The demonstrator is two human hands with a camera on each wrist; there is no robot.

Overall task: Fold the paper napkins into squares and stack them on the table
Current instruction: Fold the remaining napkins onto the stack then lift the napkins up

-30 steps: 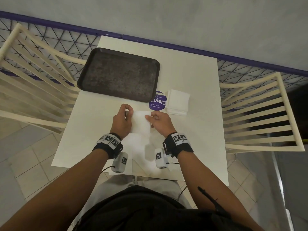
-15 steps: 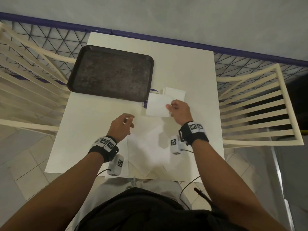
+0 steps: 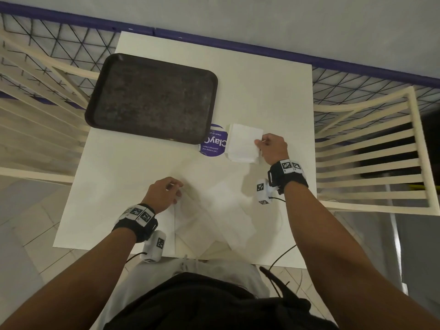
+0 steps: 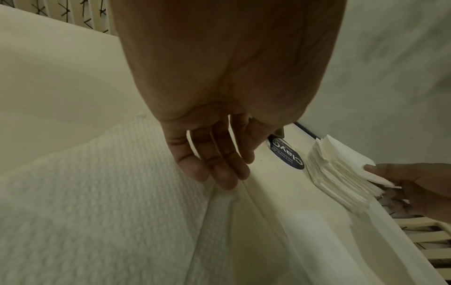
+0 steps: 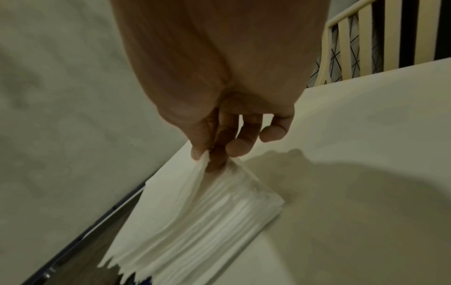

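Observation:
A stack of folded white napkins (image 3: 240,154) (image 4: 336,181) (image 5: 219,221) lies on the white table (image 3: 262,91), right of a purple sticker (image 3: 213,144). My right hand (image 3: 260,142) (image 5: 207,160) pinches the near right corner of a folded napkin (image 3: 242,138) (image 5: 175,192) lying on top of that stack. Unfolded napkins (image 3: 202,220) (image 4: 97,192) lie overlapping at the near edge. My left hand (image 3: 177,190) (image 4: 227,173) rests its relaxed fingertips on the far edge of one and grips nothing.
A dark empty tray (image 3: 152,98) sits at the back left of the table, partly over the sticker. Cream slatted chairs (image 3: 371,158) stand on both sides, with a wire fence and a grey wall behind. My lap is at the near edge.
My right hand carried the folded napkin from the table's middle to the top of the stack at the right. My left hand let go of it and dropped onto the unfolded napkins.

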